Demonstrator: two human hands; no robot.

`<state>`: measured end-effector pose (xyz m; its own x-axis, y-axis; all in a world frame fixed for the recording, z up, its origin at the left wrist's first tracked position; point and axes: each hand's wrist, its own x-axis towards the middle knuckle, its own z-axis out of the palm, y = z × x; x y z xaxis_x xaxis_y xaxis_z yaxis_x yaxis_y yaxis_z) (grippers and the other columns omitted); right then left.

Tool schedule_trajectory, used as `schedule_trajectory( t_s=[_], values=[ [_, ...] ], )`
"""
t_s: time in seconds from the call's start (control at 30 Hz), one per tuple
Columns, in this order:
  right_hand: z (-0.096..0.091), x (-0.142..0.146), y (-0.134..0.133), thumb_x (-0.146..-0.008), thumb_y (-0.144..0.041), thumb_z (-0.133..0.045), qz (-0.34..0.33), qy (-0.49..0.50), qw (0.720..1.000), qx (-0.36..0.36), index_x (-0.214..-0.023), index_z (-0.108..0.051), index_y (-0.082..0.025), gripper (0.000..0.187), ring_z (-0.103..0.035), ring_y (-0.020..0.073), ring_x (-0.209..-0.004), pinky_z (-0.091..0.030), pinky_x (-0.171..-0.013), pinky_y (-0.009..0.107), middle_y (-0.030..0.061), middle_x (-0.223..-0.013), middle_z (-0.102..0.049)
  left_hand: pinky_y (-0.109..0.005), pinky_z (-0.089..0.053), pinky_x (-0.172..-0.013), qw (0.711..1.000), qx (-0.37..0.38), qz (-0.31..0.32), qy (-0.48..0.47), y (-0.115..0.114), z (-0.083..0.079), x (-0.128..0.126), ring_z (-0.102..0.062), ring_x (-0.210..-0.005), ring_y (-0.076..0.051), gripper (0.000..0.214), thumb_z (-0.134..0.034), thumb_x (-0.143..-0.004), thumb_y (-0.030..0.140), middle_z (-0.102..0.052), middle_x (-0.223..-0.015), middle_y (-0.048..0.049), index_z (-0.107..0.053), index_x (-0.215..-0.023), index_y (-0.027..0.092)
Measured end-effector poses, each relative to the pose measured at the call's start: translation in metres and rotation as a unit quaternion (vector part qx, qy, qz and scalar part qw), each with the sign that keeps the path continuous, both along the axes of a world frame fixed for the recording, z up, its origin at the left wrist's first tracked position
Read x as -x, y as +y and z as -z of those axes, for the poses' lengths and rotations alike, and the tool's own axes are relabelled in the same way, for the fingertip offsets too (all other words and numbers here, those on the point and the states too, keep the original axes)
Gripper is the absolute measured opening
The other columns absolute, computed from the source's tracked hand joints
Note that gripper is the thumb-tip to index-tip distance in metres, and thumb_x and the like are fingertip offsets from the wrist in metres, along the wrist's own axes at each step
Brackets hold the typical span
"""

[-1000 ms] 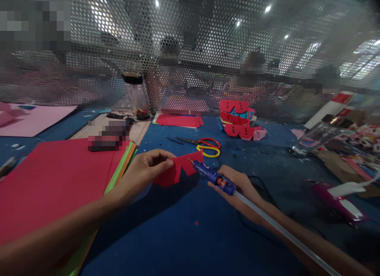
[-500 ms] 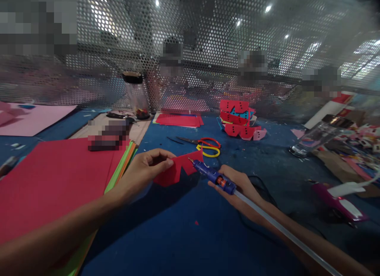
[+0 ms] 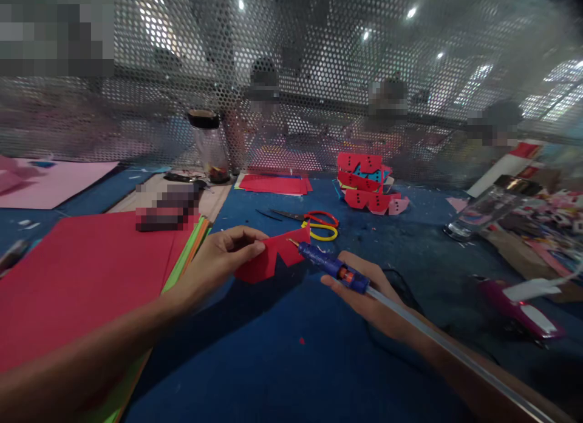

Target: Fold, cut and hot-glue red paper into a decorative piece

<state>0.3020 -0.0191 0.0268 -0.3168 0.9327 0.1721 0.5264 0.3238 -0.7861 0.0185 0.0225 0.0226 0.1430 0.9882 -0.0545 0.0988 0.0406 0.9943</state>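
My left hand (image 3: 223, 259) pinches a notched red paper cutout (image 3: 273, 258) by its left edge, holding it just above the blue table (image 3: 291, 362). My right hand (image 3: 368, 289) is closed round a blue glue gun (image 3: 332, 266) with a clear glue stick (image 3: 446, 350) running back along my forearm. The gun's nozzle touches the right part of the red cutout.
Red-and-yellow scissors (image 3: 319, 224) lie just behind the cutout. A stack of coloured paper sheets (image 3: 91, 277) with red on top lies at the left. Finished red pieces (image 3: 367, 183) are piled at the back. A perforated metal screen (image 3: 291, 77) walls the far edge. A purple tool (image 3: 519, 304) lies right.
The glue gun and my right hand have shifted slightly right and down, the nozzle staying on the cutout. My left hand has hardly moved.
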Motion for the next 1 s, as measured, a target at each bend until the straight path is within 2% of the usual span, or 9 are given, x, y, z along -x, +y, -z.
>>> schedule_trajectory(
  t_s=[0.13,0.3,0.43,0.53,0.7,0.83,1.0],
  values=[
    [0.003,0.0,0.0,-0.093,-0.049,-0.066,0.016,0.051,0.995,0.084,-0.083,-0.055,-0.022,0.031,-0.05,0.011,-0.059,-0.042,-0.056,0.024,-0.004,-0.069,-0.053,-0.021,-0.044,-0.056,1.0,0.0,-0.013,-0.002,0.003,0.0,0.002,-0.06,-0.064,-0.013,0.036,-0.083,-0.076,0.044,-0.071,-0.079,-0.0014,-0.074,-0.097,0.017],
    [0.014,-0.004,0.007,-0.09,-0.059,-0.066,0.047,0.044,0.99,0.128,-0.09,-0.062,-0.021,0.038,-0.056,0.0133,-0.058,-0.046,-0.056,0.026,-0.0035,-0.064,-0.055,-0.02,-0.044,-0.059,0.998,-0.018,-0.053,-0.015,0.008,-0.008,0.01,-0.06,-0.066,-0.011,0.032,-0.084,-0.074,0.038,-0.072,-0.08,-0.0001,-0.075,-0.096,0.017],
    [0.011,-0.004,0.014,-0.094,-0.055,-0.061,0.014,0.049,0.991,0.127,-0.091,-0.062,-0.02,0.036,-0.054,0.0115,-0.054,-0.045,-0.055,0.027,-0.0022,-0.067,-0.059,-0.018,-0.044,-0.062,0.996,-0.02,-0.092,-0.005,0.008,-0.012,0.032,-0.06,-0.069,-0.009,0.029,-0.084,-0.076,0.034,-0.073,-0.081,0.0015,-0.076,-0.099,0.018],
    [0.005,-0.001,0.02,-0.094,-0.052,-0.061,-0.006,0.075,0.988,0.133,-0.092,-0.06,-0.019,0.032,-0.052,0.008,-0.049,-0.045,-0.052,0.025,-0.0006,-0.077,-0.064,-0.016,-0.047,-0.065,0.99,-0.022,-0.14,-0.022,0.005,-0.007,0.054,-0.061,-0.072,-0.009,0.028,-0.086,-0.073,0.034,-0.073,-0.084,0.0017,-0.077,-0.095,0.019],
    [-0.001,0.006,0.033,-0.093,-0.051,-0.065,-0.037,0.054,0.986,0.154,-0.093,-0.06,-0.019,0.032,-0.052,0.0067,-0.048,-0.045,-0.049,0.023,-0.0021,-0.076,-0.063,-0.012,-0.053,-0.063,0.971,0.019,-0.229,-0.066,-0.007,0.005,0.085,-0.065,-0.076,-0.01,0.038,-0.092,-0.063,0.033,-0.074,-0.089,0.0014,-0.078,-0.096,0.021],
    [0.005,0.012,0.04,-0.093,-0.053,-0.065,-0.056,0.039,0.983,0.17,-0.097,-0.062,-0.02,0.034,-0.053,0.0068,-0.048,-0.043,-0.046,0.022,-0.0021,-0.076,-0.064,-0.01,-0.053,-0.059,0.956,0.021,-0.279,-0.086,-0.015,0.007,0.091,-0.066,-0.074,-0.009,0.04,-0.092,-0.06,0.029,-0.073,-0.087,0.0028,-0.078,-0.097,0.023],
    [0.019,0.014,0.038,-0.092,-0.058,-0.065,-0.065,-0.012,0.974,0.216,-0.098,-0.066,-0.02,0.039,-0.054,0.0077,-0.052,-0.04,-0.046,0.022,-0.0012,-0.075,-0.064,-0.008,-0.054,-0.059,0.957,0.012,-0.276,-0.09,-0.016,0.008,0.088,-0.065,-0.072,-0.008,0.038,-0.092,-0.061,0.029,-0.072,-0.086,0.002,-0.079,-0.095,0.023]
  ],
)
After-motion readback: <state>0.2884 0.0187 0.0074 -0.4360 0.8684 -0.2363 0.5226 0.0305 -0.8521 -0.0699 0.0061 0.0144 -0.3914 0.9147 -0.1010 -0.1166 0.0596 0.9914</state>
